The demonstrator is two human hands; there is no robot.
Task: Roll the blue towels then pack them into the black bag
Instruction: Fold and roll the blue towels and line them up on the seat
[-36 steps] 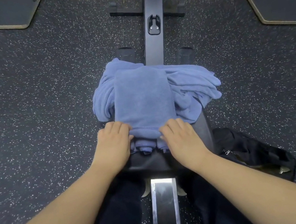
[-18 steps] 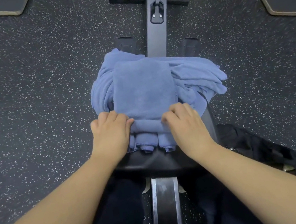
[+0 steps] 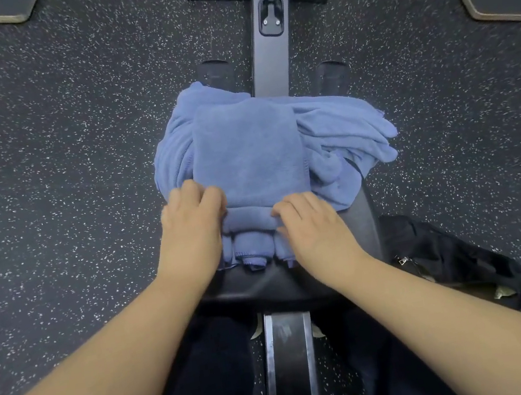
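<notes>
Black bag (image 3: 457, 256) beside seat (image 3: 285, 281), contents unclear; hands rolling blue towel (image 3: 249, 151).

left hand (image 3: 189, 228) motion-blurred, black bag (image 3: 454, 256) inside unreadable, bench seat (image 3: 278, 282) mostly under towels (image 3: 249, 151)

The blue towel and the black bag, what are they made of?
The folded blue towel looks like soft terry cloth, probably cotton or microfibre: fuzzy, matte nap and a stitched hem. The floppy black bag on the floor looks like thin woven fabric, perhaps nylon: it crumples, and has a metal zip pull.
</notes>
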